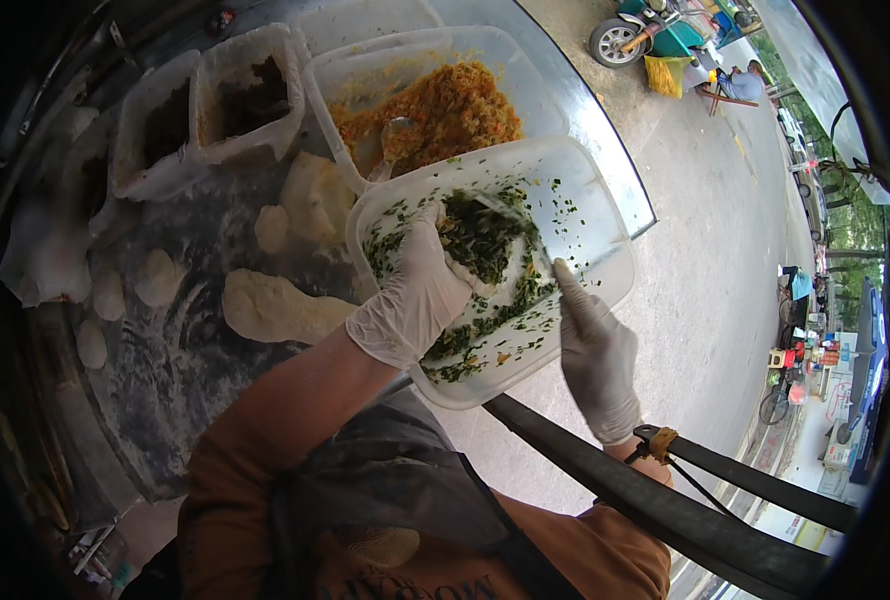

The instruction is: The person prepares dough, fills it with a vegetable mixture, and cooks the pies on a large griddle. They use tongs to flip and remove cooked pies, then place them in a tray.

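My left hand [418, 289], in a thin white glove, reaches over a translucent plastic tub [598, 199] of chopped green filling. It cups a mound of the chopped greens [482, 236], with a pale edge under it that looks like a dough wrapper. My gloved right hand [598, 352] is at the tub's near right side, gripping a thin utensil [538, 236]. The utensil's blurred end reaches to the greens in my left hand; its exact shape is unclear. Loose greens and yellow bits cling to the tub's floor and walls.
A tub [553, 94] behind holds orange filling [452, 112] with a spoon [396, 139]. Two smaller containers [291, 82] hold dark contents. On the floured work surface [182, 390] lie a long dough piece [280, 307] and several dough balls [158, 277]. Black bars [640, 487] cross at lower right.
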Demonstrator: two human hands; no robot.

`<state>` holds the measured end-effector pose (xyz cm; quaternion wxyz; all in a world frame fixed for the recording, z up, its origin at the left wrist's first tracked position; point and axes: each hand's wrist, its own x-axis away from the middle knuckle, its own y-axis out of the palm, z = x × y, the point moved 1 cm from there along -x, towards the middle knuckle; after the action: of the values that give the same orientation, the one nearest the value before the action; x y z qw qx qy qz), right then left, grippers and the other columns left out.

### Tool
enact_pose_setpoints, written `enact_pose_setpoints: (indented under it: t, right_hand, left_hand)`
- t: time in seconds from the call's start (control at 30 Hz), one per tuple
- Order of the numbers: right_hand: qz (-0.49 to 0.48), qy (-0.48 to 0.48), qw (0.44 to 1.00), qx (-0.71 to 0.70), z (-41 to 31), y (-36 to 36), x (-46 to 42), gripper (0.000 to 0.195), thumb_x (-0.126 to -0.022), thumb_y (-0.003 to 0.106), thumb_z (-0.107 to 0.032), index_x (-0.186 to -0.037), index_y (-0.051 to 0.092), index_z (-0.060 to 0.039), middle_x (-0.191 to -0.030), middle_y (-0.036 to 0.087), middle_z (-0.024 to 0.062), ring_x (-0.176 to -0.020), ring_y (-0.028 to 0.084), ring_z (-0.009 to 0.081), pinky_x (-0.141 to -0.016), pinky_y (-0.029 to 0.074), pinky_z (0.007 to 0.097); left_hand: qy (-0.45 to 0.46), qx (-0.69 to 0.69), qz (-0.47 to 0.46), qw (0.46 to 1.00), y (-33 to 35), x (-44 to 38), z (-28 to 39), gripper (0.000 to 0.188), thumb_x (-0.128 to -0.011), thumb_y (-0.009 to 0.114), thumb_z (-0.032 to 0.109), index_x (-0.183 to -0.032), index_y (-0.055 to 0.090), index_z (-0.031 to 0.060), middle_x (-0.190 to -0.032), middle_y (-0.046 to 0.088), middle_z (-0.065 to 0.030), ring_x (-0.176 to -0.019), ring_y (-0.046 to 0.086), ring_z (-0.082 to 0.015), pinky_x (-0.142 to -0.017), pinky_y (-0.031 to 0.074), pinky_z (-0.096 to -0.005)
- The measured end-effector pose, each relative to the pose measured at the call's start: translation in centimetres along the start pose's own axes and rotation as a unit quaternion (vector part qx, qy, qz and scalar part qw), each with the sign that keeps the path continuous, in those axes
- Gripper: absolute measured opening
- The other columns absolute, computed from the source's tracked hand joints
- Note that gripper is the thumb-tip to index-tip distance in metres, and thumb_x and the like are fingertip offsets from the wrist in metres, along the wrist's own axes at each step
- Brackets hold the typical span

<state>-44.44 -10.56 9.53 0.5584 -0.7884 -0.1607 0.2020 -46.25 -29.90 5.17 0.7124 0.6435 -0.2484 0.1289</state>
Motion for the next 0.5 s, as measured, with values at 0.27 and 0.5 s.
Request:
enact_pose_setpoints:
  t: [0.27,0.5]
  right_hand:
    - [-0.054,-0.088,0.985,0.141,-0.7,2.6,2.5,0.074,-0.083,0.054,0.001,-0.151,0.036,-0.0214,-0.076,0.051,0.0058,-0.053,0.057,0.0224,-0.046,0.048,0.036]
    - [0.01,-0.078,0.992,0.103,0.4,0.9,1.5,0.075,-0.086,0.056,0.005,-0.149,0.038,-0.0303,-0.069,0.05,0.0012,-0.049,0.049,0.0099,-0.039,0.043,0.0294]
  left_hand:
    - [-0.004,0.023,0.041,0.999,-0.4,-0.1,-0.6,0.056,-0.101,0.028,0.045,-0.141,0.043,0.0104,-0.142,0.047,-0.0137,-0.133,0.042,-0.0355,-0.108,0.032,-0.0631]
    - [0.04,0.012,0.001,0.999,-0.2,0.5,-0.8,0.055,-0.102,0.027,0.044,-0.141,0.045,0.0099,-0.139,0.051,-0.0131,-0.129,0.048,-0.033,-0.106,0.04,-0.0582]
